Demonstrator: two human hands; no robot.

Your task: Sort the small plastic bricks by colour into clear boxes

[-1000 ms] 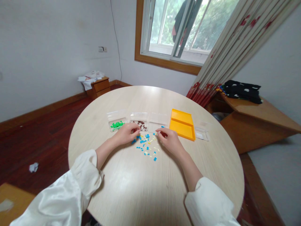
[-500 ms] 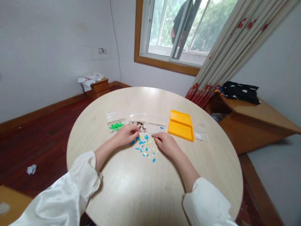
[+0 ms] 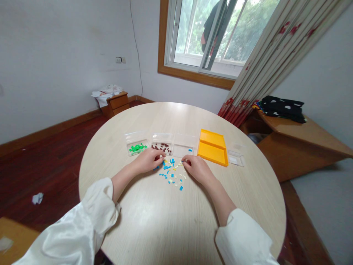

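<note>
Small blue and cream toy bricks point(image 3: 167, 167), with a few yellow ones, lie scattered on the table between my hands. My left hand point(image 3: 149, 160) is curled at the pile's left edge, thumb and forefinger drawn close together. At the upper right of the pile my right hand point(image 3: 198, 169) has its fingertips pinched near some cream pieces. Whatever is between the fingers of either hand is too small to make out. Behind the hands stand clear boxes: one with green bricks point(image 3: 138, 148), one with brown bricks point(image 3: 164, 148), and one with a single blue brick point(image 3: 190, 150).
An open yellow case point(image 3: 212, 152) lies right of the boxes, with another small clear box point(image 3: 236, 159) beside it. All stand on a round pale wooden table point(image 3: 176, 228). A wooden desk point(image 3: 309, 136) with folded dark cloth is at the right.
My right hand has shifted slightly right, its fingers more curled together. My left hand stays at the pile's left edge, its fingertips slightly moved. The bricks look much the same.
</note>
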